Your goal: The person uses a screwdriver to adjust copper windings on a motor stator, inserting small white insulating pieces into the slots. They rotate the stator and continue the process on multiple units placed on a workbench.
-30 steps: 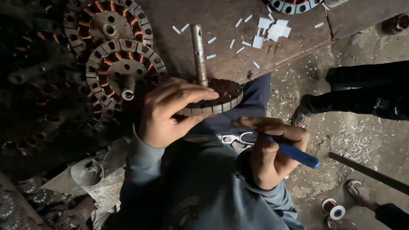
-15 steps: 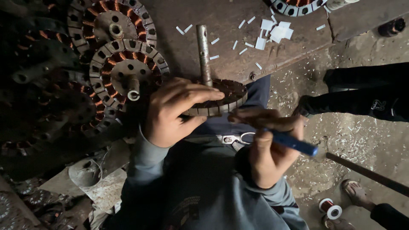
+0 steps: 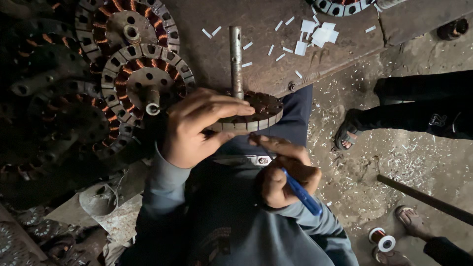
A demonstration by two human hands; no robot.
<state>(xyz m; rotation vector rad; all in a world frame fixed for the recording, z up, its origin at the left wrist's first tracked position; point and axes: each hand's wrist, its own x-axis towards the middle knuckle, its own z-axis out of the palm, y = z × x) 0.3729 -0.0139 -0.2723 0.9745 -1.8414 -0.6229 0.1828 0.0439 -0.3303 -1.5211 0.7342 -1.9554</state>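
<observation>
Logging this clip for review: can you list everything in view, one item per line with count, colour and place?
slotted stator with shaft: one, dark metal, held at the bench edge.
blue-handled tool: one, in the right hand, tip toward the stator rim.
wound stators: several, dark with copper coils, stacked at left.
paper slips: many, white, scattered on the bench top.
wire spool: one, white ends, on the floor lower right.
rod: one, dark, on the floor at right.
other people's feet: sandalled, at right.
left hand: fingers over the stator.
right hand: gripping the tool.
</observation>
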